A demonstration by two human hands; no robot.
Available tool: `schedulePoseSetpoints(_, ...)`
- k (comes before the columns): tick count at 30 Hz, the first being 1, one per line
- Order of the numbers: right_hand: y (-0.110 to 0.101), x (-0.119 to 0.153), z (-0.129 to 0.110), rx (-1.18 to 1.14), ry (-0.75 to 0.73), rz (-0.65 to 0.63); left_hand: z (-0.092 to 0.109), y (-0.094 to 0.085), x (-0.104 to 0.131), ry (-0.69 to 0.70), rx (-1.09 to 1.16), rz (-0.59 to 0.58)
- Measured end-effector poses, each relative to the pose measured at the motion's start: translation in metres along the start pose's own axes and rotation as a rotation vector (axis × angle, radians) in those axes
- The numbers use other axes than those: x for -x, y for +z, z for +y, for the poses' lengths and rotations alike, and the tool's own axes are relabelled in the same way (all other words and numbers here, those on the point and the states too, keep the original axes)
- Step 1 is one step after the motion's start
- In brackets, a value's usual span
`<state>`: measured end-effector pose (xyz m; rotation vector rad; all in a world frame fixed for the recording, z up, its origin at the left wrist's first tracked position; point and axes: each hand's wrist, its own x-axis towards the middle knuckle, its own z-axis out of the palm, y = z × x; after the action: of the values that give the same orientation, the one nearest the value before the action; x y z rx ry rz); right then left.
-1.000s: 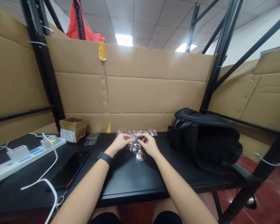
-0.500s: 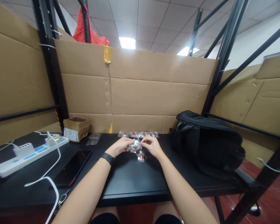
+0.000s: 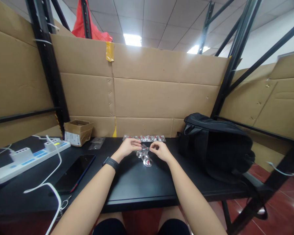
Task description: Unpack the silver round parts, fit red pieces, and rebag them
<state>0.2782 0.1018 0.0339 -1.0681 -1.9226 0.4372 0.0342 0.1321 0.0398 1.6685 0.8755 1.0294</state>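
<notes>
My left hand (image 3: 129,148) is at the middle of the black table (image 3: 139,189), its fingers closed on one side of a small clear plastic bag (image 3: 145,148). My right hand (image 3: 161,151) pinches the bag's other side between thumb and fingertips. What the bag contains is too small to make out. Just below the hands, shiny silver round pieces lie close together on the table; the nearest disc (image 3: 147,162) has a red centre. Behind the hands runs a row of clear packets (image 3: 152,138) with silver and red pieces inside.
A black backpack (image 3: 218,147) stands at the right. To the left are a phone (image 3: 75,173), a white power strip (image 3: 31,161) with a loose cable, a small cardboard box (image 3: 78,132), flat clear bags (image 3: 97,143) and a key ring (image 3: 64,204). Cardboard walls (image 3: 147,98) enclose the table.
The silver disc that was between my hands is now low by the other disc. My hands have moved slightly apart, with a clear bag between them. The view has shifted slightly.
</notes>
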Motion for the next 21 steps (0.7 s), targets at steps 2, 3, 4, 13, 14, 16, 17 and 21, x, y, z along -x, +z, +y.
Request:
schedulePoseSetpoints(2,0.0,0.0,0.004,0.001,0.043,-0.019,-0.002,0.005,-0.003,0.061,-0.076,-0.006)
schedulePoseSetpoints(3,0.0,0.001,0.006,0.003,0.064,-0.022,-0.004,0.007,-0.004,0.097,-0.115,0.007)
schedulePoseSetpoints(4,-0.001,0.001,0.008,0.008,0.08,-0.024,-0.004,0.009,-0.005,0.137,-0.151,0.026)
schedulePoseSetpoints(13,0.002,0.0,0.016,-0.039,0.111,-0.069,0.012,0.012,0.0,0.306,-0.133,0.25)
schedulePoseSetpoints(14,0.003,0.0,0.016,-0.078,0.107,-0.06,0.013,0.012,0.0,0.303,-0.131,0.264)
schedulePoseSetpoints(16,0.005,-0.001,0.016,-0.12,0.099,-0.053,0.013,0.013,0.001,0.314,-0.131,0.299)
schedulePoseSetpoints(17,0.006,-0.001,0.016,-0.118,0.096,-0.056,0.013,0.013,0.001,0.326,-0.127,0.317)
schedulePoseSetpoints(21,0.007,-0.001,0.015,-0.076,0.096,-0.062,0.012,0.012,0.0,0.368,-0.097,0.397)
